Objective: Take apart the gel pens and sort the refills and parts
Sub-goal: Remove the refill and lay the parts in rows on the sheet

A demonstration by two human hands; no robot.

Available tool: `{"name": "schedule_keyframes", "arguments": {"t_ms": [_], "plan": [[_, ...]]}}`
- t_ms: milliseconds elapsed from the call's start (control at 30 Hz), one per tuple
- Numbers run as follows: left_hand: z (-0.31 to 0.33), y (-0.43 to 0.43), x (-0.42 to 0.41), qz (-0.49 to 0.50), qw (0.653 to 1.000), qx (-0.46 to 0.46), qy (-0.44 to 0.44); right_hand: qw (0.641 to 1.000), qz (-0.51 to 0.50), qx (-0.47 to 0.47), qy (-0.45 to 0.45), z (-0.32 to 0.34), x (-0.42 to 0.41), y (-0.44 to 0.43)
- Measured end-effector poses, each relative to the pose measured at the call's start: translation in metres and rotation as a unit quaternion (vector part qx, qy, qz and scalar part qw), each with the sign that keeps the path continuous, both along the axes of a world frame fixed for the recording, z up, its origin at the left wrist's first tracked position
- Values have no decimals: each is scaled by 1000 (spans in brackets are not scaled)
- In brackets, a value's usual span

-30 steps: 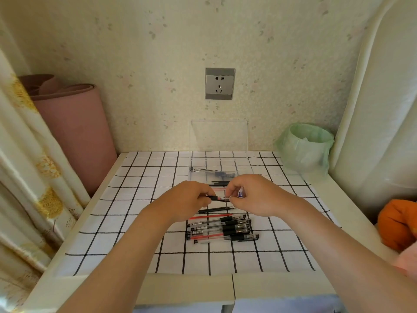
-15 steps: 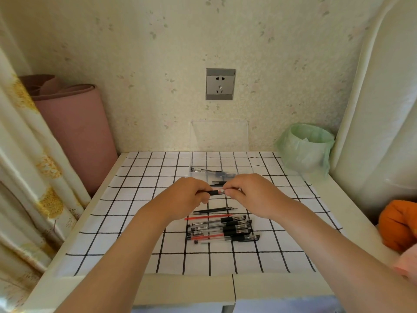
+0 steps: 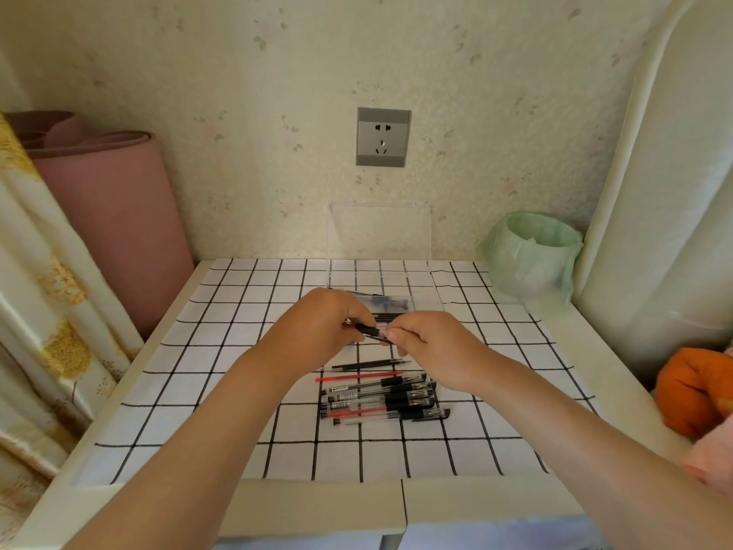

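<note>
Behind everything we see a pale flowered wall (image 3: 238,73); below it the counter (image 3: 222,391) wears a white cloth with a black grid. At its left stands a rolled pink mat (image 3: 119,216), and at the far right corner a green-lined bin (image 3: 531,264) with something pale inside. Near the wall sits a clear box (image 3: 424,299), lid up, holding dark pen parts and partly hidden by our hands. Our left hand (image 3: 317,331) curls its fingers round one end of a gel pen (image 3: 372,331); our right hand (image 3: 432,347) pinches the other end. We hold it above the counter, between box and pile, long axis left to right, right end slightly lower. Nearer us, the pile of pens (image 3: 380,398) lies left to right, black grips rightward. Just beyond it lie a black refill (image 3: 369,365) and a red refill (image 3: 353,377), parallel.
</note>
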State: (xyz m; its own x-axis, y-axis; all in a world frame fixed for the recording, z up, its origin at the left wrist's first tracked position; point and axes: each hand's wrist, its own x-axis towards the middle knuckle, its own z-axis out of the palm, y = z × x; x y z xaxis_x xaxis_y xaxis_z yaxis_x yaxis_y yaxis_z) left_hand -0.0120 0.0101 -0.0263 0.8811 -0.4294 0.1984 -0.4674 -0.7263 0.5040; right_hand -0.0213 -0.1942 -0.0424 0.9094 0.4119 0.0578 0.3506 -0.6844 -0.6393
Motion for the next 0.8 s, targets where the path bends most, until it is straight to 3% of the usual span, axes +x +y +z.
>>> {"name": "schedule_keyframes", "arguments": {"t_ms": [233, 400, 600, 800], "plan": [[-6, 5, 7, 34, 999, -11, 8, 1000, -6, -14, -24, -1, 13, 7], [-17, 29, 20, 132, 986, 36, -94, 991, -87, -69, -77, -6, 34, 4], [-38, 26, 27, 145, 989, 8, -5, 965, -181, -123, -145, -8, 67, 14], [-52, 16, 33, 156, 988, 17, 5, 946, -187, -214, -153, -18, 103, 19]]}}
